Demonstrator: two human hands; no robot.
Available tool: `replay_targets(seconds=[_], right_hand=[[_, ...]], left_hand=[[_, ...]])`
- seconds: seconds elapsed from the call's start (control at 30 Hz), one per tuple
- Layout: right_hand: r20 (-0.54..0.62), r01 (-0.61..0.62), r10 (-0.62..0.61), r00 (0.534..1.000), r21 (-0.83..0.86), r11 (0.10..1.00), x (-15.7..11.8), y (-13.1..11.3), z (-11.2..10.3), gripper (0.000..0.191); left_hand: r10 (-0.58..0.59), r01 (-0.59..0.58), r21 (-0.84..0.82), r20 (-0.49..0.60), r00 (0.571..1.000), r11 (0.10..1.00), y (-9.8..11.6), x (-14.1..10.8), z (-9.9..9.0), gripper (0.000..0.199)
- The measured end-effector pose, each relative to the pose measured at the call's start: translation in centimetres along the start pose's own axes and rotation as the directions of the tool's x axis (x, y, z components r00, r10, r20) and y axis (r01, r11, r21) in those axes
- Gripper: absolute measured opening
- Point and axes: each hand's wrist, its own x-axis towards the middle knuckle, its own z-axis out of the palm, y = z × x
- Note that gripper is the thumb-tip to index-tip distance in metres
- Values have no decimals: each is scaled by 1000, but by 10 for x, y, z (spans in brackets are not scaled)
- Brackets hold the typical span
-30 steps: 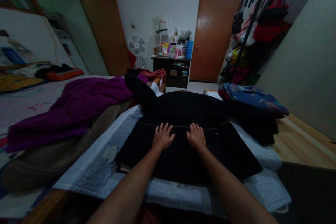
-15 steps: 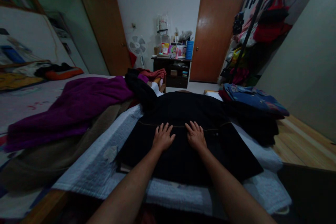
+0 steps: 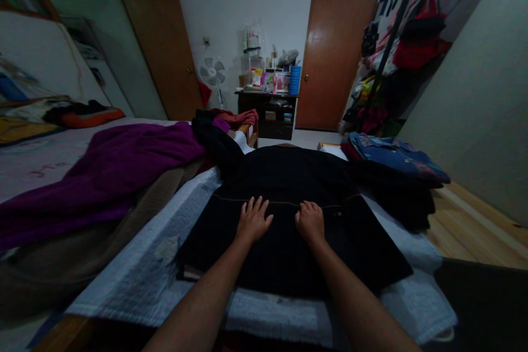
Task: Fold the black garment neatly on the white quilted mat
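Observation:
A black jacket (image 3: 289, 176) lies spread flat in front of me, its sleeves out to both sides and a thin tan seam line running across it. My left hand (image 3: 253, 220) rests palm down on the cloth just below that seam, fingers stretched and apart. To its right, my right hand (image 3: 310, 223) is on the same jacket with its fingers curled in against the fabric; their tips are hidden. Beneath the jacket is a pale quilted cloth (image 3: 136, 269), showing at the left and along the near edge.
Left of the quilted cloth lie a purple garment (image 3: 124, 159) and a brown cloth (image 3: 124, 242) on a bed. Folded clothes (image 3: 396, 154) are stacked at the right. Farther back stand a fan (image 3: 212, 72), a dark cabinet (image 3: 264, 115) and a wooden door (image 3: 334, 55).
My right hand's fingers have curled in from being stretched flat. My left hand stays spread in nearly the same place. The view has shifted slightly.

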Motion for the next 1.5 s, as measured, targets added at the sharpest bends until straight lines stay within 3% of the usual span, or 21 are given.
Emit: replay_targets(seconds=[0.33, 0.47, 0.57, 0.73, 1.03, 1.13, 1.3, 1.5], right_hand=[[23, -86, 86, 996, 2, 996, 1, -12, -1, 39], [100, 46, -55, 993, 83, 996, 2, -36, 7, 49], [230, 137, -165, 959, 136, 981, 3, -45, 10, 53], [315, 107, -139, 939, 116, 987, -2, -29, 7, 60], [401, -88, 105, 910, -61, 994, -14, 6, -7, 70], [376, -128, 148, 915, -78, 989, -22, 4, -15, 70], [309, 55, -75, 948, 72, 996, -46, -7, -17, 61], [229, 90, -105, 968, 76, 993, -57, -10, -12, 56]], left_hand=[[4, -4, -6, -4, 1000, 1000, 0, 0, 0, 56], [-1, 1, -12, -9, 1000, 1000, 0, 1, 1, 55], [1, -1, -20, -13, 1000, 1000, 0, 0, 1, 55], [1, -1, -28, -4, 1000, 1000, 0, -1, -2, 55], [-8, 8, -30, 22, 1000, 1000, 0, 0, -3, 56], [0, 1, -26, 13, 1000, 1000, 0, 0, -3, 56], [-1, 1, -32, -2, 1000, 999, 0, 0, -1, 54], [-17, 18, -33, 12, 1000, 999, 2, 1, -6, 53]])
